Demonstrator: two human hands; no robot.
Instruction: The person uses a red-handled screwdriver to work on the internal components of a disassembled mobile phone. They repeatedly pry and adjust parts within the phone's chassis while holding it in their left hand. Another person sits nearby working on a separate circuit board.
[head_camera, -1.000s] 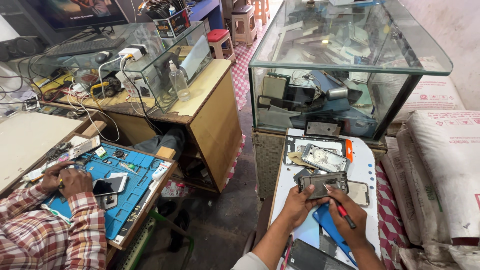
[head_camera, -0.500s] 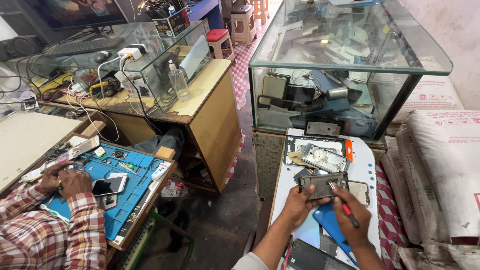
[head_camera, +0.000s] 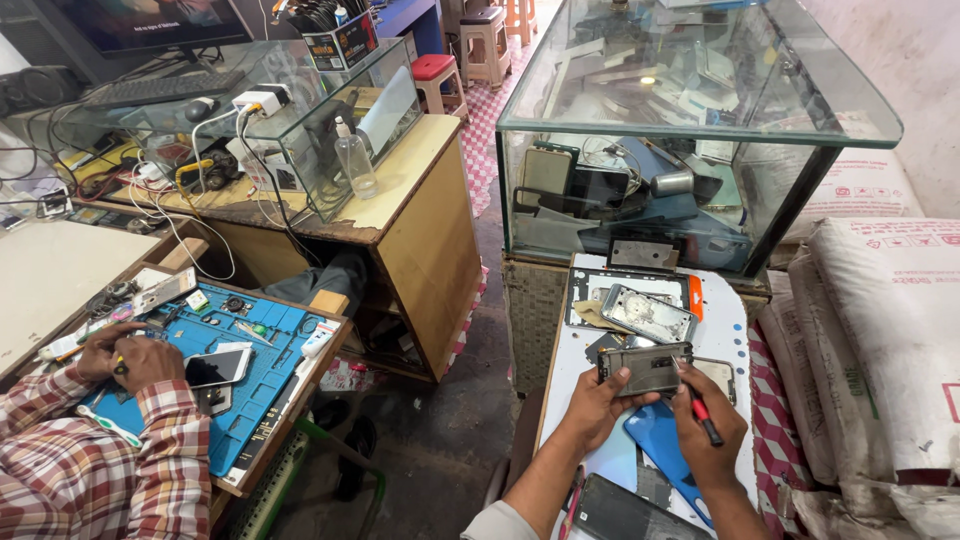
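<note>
My left hand (head_camera: 597, 408) grips an opened grey phone body (head_camera: 646, 368) by its left side, held just above a white work board (head_camera: 727, 330). My right hand (head_camera: 708, 428) holds a red-handled screwdriver (head_camera: 700, 408) with its tip against the phone body's right edge. A blue phone back cover (head_camera: 660, 440) lies on the board under my hands. Further up the board rest a phone frame (head_camera: 648, 312) and other loose phone parts.
A glass display case (head_camera: 690, 120) full of phone parts stands beyond the board. White sacks (head_camera: 890, 330) are stacked at the right. At the left, another person in a plaid shirt (head_camera: 90, 470) works over a blue mat (head_camera: 255, 370) with a phone (head_camera: 215, 368). A wooden desk (head_camera: 400, 210) holds a second glass case.
My hands have shifted a little on the phone body, and the screwdriver tip has moved up to its right edge. The other person's hands stay on the blue mat.
</note>
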